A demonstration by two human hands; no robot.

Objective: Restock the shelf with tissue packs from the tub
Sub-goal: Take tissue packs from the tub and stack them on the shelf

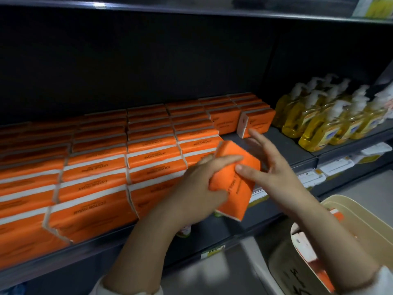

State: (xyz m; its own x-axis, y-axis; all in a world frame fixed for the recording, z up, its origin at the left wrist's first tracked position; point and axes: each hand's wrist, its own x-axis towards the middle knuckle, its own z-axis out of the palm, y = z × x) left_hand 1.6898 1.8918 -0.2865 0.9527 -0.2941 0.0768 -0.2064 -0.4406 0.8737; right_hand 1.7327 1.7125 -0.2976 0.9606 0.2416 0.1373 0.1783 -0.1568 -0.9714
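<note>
Tub [348, 211] sits nearest, low right, cream plastic, with a few orange-and-white packs visible inside, so stock remains to move. Exact count can't be told; the right forearm covers part of it.

Shelf [282, 150] is mostly filled: rows of orange tissue packs [95, 167] run from the left edge across to about the middle, front to back. Bare dark strip remains on the right, between the stacked rows and the yellow soap bottles [323, 118]; only two packs stand at the far end of it. Judging by that gap, the job is well past halfway, with the last column or two left.

Pack in hand [236, 177]: orange wrapper, white end, dark printed text, soft and slightly squashed, tilted, held above the shelf's front edge near the gap.

Left hand [197, 188] grips its left side, fingers wrapped over the top. Right hand [274, 167] is spread open, thumb touching the pack's right face, steadying rather than clamping.
</note>
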